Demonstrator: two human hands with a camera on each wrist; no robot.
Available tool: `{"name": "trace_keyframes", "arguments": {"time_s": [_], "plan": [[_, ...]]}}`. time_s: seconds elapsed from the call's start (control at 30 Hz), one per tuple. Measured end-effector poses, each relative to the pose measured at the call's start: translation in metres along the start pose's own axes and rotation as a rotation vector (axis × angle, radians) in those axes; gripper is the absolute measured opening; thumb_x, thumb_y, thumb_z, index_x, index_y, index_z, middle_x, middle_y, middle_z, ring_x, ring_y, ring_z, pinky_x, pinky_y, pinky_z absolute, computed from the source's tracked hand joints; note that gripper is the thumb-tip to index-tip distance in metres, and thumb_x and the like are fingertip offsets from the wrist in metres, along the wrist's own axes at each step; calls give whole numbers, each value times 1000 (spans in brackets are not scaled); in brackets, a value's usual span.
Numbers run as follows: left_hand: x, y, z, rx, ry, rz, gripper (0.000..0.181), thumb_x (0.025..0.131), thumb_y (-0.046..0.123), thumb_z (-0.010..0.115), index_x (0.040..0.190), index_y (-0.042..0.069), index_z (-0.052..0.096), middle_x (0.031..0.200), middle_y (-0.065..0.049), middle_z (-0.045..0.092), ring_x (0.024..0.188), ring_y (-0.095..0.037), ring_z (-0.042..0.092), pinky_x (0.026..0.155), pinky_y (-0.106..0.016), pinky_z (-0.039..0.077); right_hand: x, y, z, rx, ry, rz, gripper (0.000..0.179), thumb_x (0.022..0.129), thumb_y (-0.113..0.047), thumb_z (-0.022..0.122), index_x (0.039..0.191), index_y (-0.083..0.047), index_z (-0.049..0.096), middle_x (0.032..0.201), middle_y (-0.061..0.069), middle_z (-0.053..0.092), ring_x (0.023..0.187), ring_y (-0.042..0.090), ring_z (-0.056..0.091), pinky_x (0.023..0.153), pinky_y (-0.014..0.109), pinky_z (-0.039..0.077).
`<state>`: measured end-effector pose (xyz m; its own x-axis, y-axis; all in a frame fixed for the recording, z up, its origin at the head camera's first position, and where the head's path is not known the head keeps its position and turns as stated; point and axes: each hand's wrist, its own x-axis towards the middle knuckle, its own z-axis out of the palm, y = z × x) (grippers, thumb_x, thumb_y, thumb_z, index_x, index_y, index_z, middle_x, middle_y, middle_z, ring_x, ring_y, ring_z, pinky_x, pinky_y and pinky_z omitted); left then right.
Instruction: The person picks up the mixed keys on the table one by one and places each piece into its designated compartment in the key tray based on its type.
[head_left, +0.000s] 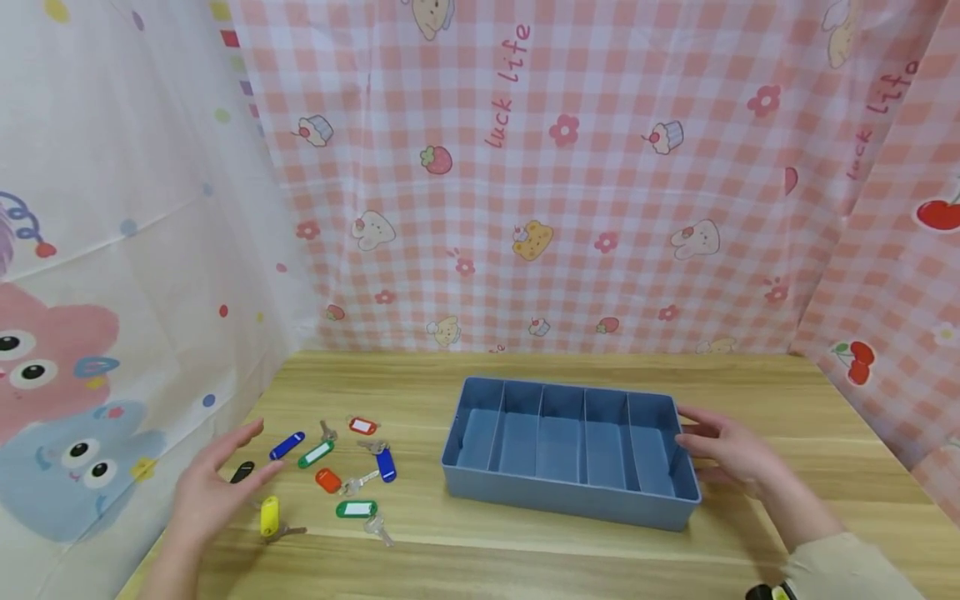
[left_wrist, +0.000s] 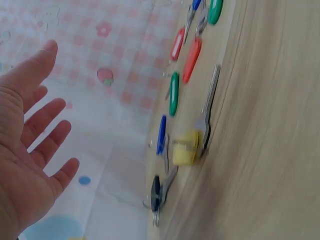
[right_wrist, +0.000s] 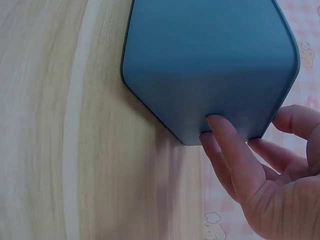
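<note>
A blue-grey organizer box with several side-by-side compartments sits on the table, nothing in them. At its right end my right hand grips the short wall, thumb over the rim and fingers against the outside. My left hand hovers at the left with fingers spread, holding nothing. Near it lie keys with coloured tags: a yellow tag, a black tag and a blue tag. Farther right are a green tag, an orange-red tag and several others.
The wooden table carries the box right of centre and the loose keys at left. A pink checked cloth hangs behind it, and a white patterned cloth hangs along the left side.
</note>
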<state>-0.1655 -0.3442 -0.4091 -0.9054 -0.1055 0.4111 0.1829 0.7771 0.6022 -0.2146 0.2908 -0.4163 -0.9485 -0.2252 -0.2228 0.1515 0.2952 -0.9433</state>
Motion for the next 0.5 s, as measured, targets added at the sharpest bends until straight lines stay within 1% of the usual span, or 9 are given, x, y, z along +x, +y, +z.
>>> {"name": "trace_keyframes", "arguments": {"time_s": [0.1,0.13,0.2,0.27,0.33,0.4,0.43,0.5], "plan": [[0,-7,-5,8,-21,-46,65,84,25,81,138,0,55,136,-25,54,120,-43,48,96,-63,37,1,-1,4,8,5,2,68,102,-12,54,152,11,14,148,43,23,121,41,52,88,53,52],[-1,-9,-7,11,-24,-56,65,84,26,81,138,1,55,137,-24,54,120,-40,48,98,-58,38,2,-1,6,12,6,1,68,102,-11,54,152,10,14,147,42,24,121,40,53,89,53,52],[-1,-15,-9,26,-27,-66,64,85,28,81,139,4,56,137,-18,56,120,-31,49,100,-41,39,4,-2,8,11,6,-2,68,101,-11,55,152,10,15,147,42,25,119,36,54,89,53,52],[-3,-21,-11,29,-23,-67,64,85,31,81,139,7,57,137,-3,57,118,-14,49,96,-22,37,5,-2,10,5,10,-4,68,101,-11,56,152,10,17,146,42,27,117,34,55,89,53,52],[-4,-28,-12,11,-13,-48,63,84,30,82,138,8,58,131,14,57,114,4,46,88,-9,31,6,-3,12,4,7,-9,68,101,-11,56,152,10,17,146,42,28,116,34,56,89,53,52],[-4,-33,-12,-16,-3,-23,62,83,27,83,136,6,59,125,29,52,109,17,40,85,-4,28,8,-4,14,4,7,-10,68,100,-11,57,152,10,18,146,42,28,116,34,56,88,53,52],[-5,-36,-12,-31,-4,-12,62,83,25,83,136,5,59,122,33,50,108,21,37,86,-2,27,8,-4,14,11,7,-10,68,100,-11,57,152,9,18,146,42,28,116,34,56,88,53,53],[-5,-40,-13,-46,-6,2,62,83,24,83,136,3,58,120,37,47,107,23,36,86,-1,26,9,-5,16,20,5,-6,68,100,-10,57,152,9,18,146,42,28,115,34,57,88,52,53]]}}
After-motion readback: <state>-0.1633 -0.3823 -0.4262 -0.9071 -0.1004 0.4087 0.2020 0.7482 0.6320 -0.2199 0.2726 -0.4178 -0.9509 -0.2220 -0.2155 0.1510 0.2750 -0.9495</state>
